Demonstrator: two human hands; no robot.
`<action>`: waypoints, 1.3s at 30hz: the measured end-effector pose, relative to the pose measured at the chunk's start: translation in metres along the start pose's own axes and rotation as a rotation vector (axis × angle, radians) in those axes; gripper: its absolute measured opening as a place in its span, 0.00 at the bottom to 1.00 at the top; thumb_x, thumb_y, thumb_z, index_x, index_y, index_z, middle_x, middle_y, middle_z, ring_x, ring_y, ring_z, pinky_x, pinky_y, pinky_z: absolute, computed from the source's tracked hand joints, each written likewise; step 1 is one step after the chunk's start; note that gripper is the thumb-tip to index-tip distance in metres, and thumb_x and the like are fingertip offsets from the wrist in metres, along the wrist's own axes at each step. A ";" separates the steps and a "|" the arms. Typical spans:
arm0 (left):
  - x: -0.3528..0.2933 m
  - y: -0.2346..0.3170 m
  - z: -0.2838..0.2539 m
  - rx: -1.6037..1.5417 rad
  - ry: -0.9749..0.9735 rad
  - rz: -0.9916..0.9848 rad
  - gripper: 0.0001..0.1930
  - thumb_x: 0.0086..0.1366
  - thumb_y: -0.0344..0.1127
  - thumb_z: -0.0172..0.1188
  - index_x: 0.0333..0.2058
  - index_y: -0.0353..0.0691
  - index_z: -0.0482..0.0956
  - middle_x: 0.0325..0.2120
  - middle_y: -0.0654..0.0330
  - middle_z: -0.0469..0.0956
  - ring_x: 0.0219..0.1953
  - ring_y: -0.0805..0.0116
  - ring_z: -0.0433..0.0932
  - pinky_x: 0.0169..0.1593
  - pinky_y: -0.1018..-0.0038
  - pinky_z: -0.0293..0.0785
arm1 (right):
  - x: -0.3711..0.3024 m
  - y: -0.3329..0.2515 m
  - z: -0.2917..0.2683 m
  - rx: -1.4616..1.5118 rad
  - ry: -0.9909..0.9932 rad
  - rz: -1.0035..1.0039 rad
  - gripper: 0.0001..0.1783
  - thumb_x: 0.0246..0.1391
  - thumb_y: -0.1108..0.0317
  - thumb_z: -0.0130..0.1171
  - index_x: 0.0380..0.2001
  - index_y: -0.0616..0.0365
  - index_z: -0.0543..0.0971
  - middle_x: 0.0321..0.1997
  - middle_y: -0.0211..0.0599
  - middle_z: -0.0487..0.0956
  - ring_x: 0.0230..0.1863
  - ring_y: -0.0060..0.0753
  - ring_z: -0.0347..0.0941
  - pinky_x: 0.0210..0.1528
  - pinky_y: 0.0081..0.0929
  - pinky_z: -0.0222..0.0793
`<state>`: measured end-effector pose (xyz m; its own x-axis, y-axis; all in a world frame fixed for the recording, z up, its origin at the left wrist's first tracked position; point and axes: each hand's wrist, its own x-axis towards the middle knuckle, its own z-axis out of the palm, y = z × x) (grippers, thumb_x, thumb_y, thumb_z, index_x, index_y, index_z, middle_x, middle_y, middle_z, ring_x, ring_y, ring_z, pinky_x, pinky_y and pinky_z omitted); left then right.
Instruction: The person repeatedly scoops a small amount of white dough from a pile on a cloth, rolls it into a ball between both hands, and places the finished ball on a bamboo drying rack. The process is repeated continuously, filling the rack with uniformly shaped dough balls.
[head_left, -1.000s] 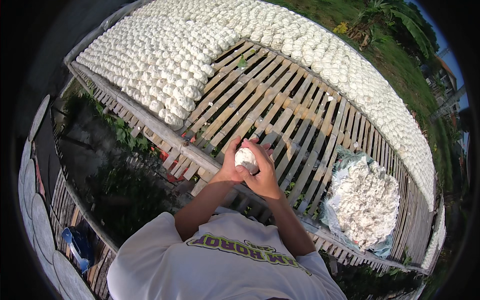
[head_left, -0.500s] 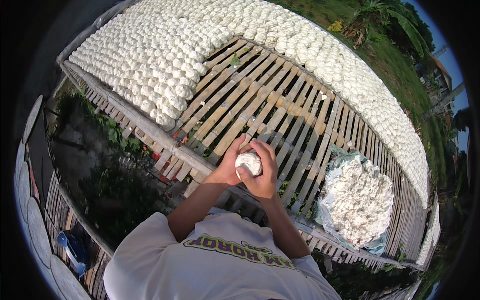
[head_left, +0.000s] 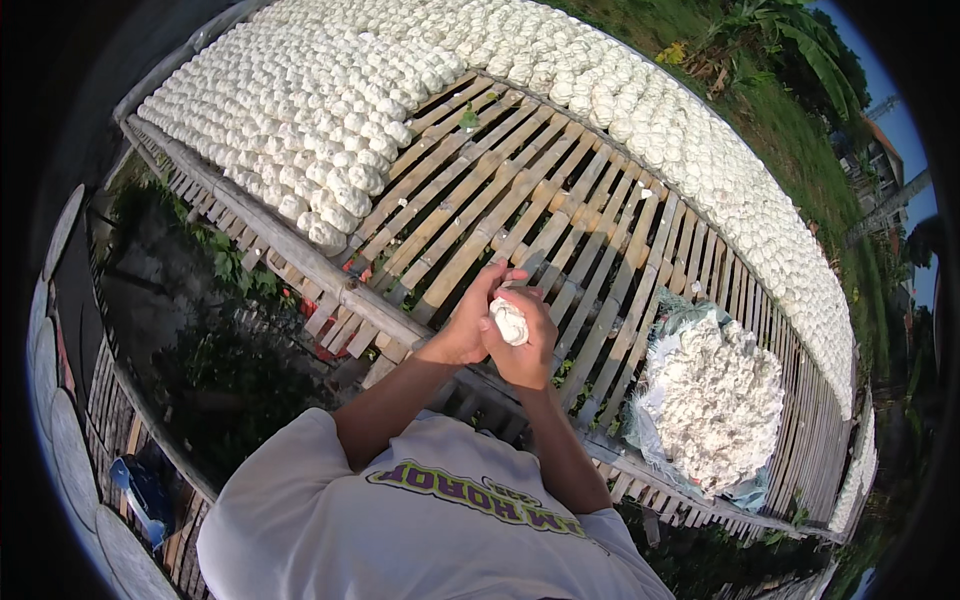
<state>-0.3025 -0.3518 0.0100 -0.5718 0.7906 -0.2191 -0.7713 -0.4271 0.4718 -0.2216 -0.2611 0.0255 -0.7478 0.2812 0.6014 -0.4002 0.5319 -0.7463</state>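
Note:
Above the near edge of a slatted bamboo rack (head_left: 520, 205), a lump of white dough-like stuff (head_left: 510, 322) is pressed between my two hands. My right hand (head_left: 531, 352) wraps round it, fingers curled over its far side. Against its left side lies my left hand (head_left: 468, 328), closed in on the lump and partly overlapping the right. Only the top of the lump shows. Rows of similar white balls (head_left: 290, 130) cover the rack's left part. To my right a heap of loose white crumbly stuff (head_left: 715, 400) rests on a pale green-blue sheet (head_left: 645, 410).
A bamboo pole (head_left: 345, 290) forms the rack's near rim. More white balls (head_left: 690, 130) fill a long curved strip beyond the slats. Gaps show between the slats. Round grey discs (head_left: 70, 450) and a blue object (head_left: 145, 500) are at the lower left.
My hands have turned and closed more tightly round the lump, so less of it shows. The right hand has shifted over it, and the lump sits slightly further right.

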 end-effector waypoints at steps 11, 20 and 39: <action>-0.010 0.011 0.004 0.224 -0.182 -0.021 0.35 0.80 0.63 0.40 0.68 0.39 0.65 0.58 0.42 0.78 0.60 0.48 0.79 0.63 0.54 0.77 | -0.002 -0.010 -0.010 0.084 0.028 0.029 0.41 0.45 0.60 0.84 0.60 0.60 0.74 0.54 0.48 0.81 0.52 0.43 0.81 0.55 0.37 0.77; -0.018 0.001 0.020 -0.192 -0.187 -0.045 0.34 0.80 0.63 0.41 0.62 0.36 0.72 0.57 0.45 0.79 0.60 0.52 0.80 0.63 0.58 0.76 | -0.001 -0.016 -0.003 -0.035 0.062 -0.164 0.45 0.46 0.54 0.84 0.62 0.64 0.74 0.59 0.48 0.79 0.54 0.41 0.80 0.59 0.37 0.75; -0.014 -0.012 0.005 -0.168 -0.029 -0.050 0.32 0.79 0.63 0.42 0.58 0.37 0.75 0.50 0.52 0.83 0.52 0.55 0.83 0.59 0.60 0.79 | -0.004 -0.023 -0.003 0.054 0.041 0.173 0.39 0.50 0.56 0.79 0.62 0.63 0.76 0.57 0.51 0.79 0.58 0.50 0.78 0.57 0.42 0.76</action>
<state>-0.2840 -0.3551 0.0118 -0.5249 0.8241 -0.2128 -0.8360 -0.4521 0.3111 -0.2081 -0.2722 0.0412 -0.7861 0.3976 0.4732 -0.2964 0.4293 -0.8531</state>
